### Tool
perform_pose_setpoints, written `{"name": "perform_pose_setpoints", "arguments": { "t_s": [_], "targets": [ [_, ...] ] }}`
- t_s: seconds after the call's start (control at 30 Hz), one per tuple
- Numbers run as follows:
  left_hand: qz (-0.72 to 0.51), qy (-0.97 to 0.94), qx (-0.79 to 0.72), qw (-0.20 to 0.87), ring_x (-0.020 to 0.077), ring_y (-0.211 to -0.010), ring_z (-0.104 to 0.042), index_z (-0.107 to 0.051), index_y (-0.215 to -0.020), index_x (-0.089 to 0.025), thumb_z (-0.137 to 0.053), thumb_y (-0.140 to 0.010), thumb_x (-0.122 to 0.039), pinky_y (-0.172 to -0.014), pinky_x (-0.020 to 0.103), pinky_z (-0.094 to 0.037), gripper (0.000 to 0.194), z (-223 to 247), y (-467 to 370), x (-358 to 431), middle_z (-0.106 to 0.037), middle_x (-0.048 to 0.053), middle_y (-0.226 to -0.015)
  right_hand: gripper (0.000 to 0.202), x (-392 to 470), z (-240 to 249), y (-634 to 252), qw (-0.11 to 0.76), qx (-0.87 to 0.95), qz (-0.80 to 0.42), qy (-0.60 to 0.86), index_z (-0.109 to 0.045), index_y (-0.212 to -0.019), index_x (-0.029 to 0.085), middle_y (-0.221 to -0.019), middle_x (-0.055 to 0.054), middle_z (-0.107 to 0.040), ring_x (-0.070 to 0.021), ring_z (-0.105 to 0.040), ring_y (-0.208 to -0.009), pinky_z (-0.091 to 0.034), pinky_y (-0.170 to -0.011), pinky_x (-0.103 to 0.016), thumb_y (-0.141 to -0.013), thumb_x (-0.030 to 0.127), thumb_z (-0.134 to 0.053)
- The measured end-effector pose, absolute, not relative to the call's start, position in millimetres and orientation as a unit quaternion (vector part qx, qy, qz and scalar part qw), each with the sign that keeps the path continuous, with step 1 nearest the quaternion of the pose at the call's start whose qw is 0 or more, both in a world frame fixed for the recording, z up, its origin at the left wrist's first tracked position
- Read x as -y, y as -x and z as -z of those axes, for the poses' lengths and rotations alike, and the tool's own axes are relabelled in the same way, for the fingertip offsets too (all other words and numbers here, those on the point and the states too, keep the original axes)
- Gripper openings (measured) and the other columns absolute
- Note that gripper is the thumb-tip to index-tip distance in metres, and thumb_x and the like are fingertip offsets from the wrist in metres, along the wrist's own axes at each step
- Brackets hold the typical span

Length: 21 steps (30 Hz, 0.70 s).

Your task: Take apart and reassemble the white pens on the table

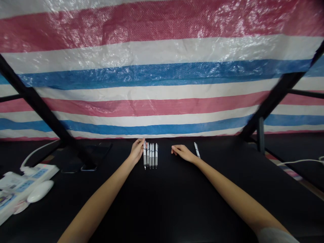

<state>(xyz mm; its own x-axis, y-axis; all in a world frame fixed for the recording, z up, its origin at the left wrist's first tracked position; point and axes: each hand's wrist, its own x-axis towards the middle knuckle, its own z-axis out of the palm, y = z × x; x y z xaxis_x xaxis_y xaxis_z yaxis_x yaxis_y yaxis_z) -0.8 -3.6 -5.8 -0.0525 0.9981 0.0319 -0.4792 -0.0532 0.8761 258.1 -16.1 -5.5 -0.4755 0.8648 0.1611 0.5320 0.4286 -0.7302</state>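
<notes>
Several white and grey click pens lie side by side in a row at the middle of the black table, tips pointing toward me. My left hand is at the row's left end, thumb and fingers closed on the upper part of the leftmost pen. To the right of the row, apart from it, my right hand rests low over the table with curled fingers and no object showing in them. Just beyond its wrist lies another white and grey pen, partly hidden by the forearm.
A white power strip with plugs and a white computer mouse sit at the left. Dark flat devices lie behind them. Black frame bars slant up on both sides, before a striped tarp. A white cable runs at far right.
</notes>
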Motion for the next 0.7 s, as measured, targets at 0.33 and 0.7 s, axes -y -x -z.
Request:
{"name": "perform_pose_setpoints", "arguments": {
  "t_s": [0.33,0.7],
  "targets": [
    [-0.618,-0.384,-0.363,0.582,0.0081,-0.05,-0.054,-0.048,-0.06,-0.016,-0.077,-0.059,-0.035,-0.051,0.019,-0.042,0.036,4,1,7,-0.059,-0.001,-0.055,0.06,16,6,-258,0.269,0.803,-0.305,0.435,-0.061,-0.072,0.015,-0.06,-0.001,-0.051,-0.0138,-0.049,-0.059,-0.035,-0.059,-0.025,-0.088,0.061,-0.026],
    [-0.601,-0.457,-0.407,0.513,0.0105,-0.051,-0.056,-0.056,-0.078,-0.015,-0.073,-0.064,-0.041,-0.053,0.021,-0.043,0.035,-13,-15,16,-0.061,0.001,-0.058,0.061,16,6,-259,0.264,0.804,-0.302,0.439,-0.062,-0.073,0.015,-0.061,-0.001,-0.052,-0.0145,-0.05,-0.059,-0.035,-0.059,-0.025,-0.088,0.061,-0.025]
  ]
}}
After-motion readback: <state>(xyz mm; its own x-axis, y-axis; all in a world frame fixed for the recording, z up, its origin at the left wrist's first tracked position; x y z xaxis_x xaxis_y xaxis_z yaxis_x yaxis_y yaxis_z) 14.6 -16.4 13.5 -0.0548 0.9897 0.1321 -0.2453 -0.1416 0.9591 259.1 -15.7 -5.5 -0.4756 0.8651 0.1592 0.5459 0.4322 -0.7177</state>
